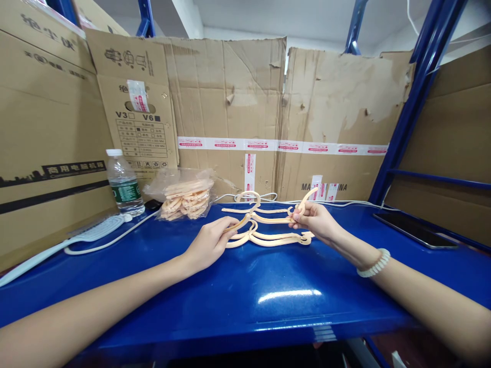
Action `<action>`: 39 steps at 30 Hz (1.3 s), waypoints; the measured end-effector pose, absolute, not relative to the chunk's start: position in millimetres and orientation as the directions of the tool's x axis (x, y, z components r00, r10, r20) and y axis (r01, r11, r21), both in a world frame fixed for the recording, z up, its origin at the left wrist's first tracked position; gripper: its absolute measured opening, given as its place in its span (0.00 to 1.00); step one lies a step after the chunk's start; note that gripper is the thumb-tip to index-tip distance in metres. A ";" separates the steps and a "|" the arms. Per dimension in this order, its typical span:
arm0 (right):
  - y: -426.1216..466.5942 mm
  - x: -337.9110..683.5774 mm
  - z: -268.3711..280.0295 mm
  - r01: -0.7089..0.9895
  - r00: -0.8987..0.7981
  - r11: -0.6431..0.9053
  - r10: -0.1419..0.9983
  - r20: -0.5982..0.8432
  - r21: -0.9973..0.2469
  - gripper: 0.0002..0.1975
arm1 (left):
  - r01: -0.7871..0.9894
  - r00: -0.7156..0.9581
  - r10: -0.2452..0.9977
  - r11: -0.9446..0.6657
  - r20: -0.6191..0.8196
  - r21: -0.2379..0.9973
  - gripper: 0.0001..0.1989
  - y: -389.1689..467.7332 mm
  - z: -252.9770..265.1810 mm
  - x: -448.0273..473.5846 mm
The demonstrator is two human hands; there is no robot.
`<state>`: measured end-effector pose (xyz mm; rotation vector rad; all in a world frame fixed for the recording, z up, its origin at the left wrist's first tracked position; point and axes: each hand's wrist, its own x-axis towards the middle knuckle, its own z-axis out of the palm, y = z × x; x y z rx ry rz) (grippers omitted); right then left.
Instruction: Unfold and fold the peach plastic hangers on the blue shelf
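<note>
Fingers (230, 223) of the left hand (208, 242) and right hand (317, 223) pinch opposite ends of a peach hanger (271, 221) over the blue table (238, 306), among similar hangers (274, 245); whether it touches them is hard to tell.

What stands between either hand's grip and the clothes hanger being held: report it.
Nothing visible: the left hand and right hand both grip the peach clothes hanger directly. Nearer the camera, another hanger sits on the blue tabletop, but not between hand and held hanger.
</note>
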<state>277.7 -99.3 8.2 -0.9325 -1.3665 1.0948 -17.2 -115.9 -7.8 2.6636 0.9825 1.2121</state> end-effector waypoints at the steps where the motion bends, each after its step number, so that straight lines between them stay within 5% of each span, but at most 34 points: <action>1: -99.9 277.3 8.7 -0.054 -0.090 0.254 0.962 0.258 -0.966 0.24 | 0.527 0.488 0.576 -0.793 0.656 0.305 0.09 -116.2 -7.5 -16.9; 13: -101.0 274.3 8.6 -0.124 -0.079 0.258 0.960 0.269 -0.958 0.20 | 0.495 0.474 0.659 -0.748 0.584 0.442 0.11 -115.6 -5.3 -16.9; 20: -94.4 284.3 12.6 -0.178 -0.081 0.286 0.949 0.303 -0.942 0.17 | 0.575 0.505 0.644 -0.747 0.574 0.332 0.06 -114.7 4.4 -22.1; 25: -89.4 304.9 27.7 -0.282 -0.074 0.271 0.950 0.303 -0.920 0.14 | 0.610 0.600 0.544 -0.786 0.586 0.105 0.08 -110.8 15.3 -30.6; 32: -87.4 336.8 40.0 -0.057 -0.310 0.230 0.921 0.237 -0.971 0.11 | 0.587 0.723 0.458 -0.802 0.518 -0.111 0.13 -114.1 29.5 -39.5; 39: -88.3 354.9 46.0 0.409 -0.664 0.298 0.745 -0.058 -0.863 0.16 | 0.599 0.780 0.574 -0.800 0.250 -0.034 0.05 -125.6 35.4 -39.4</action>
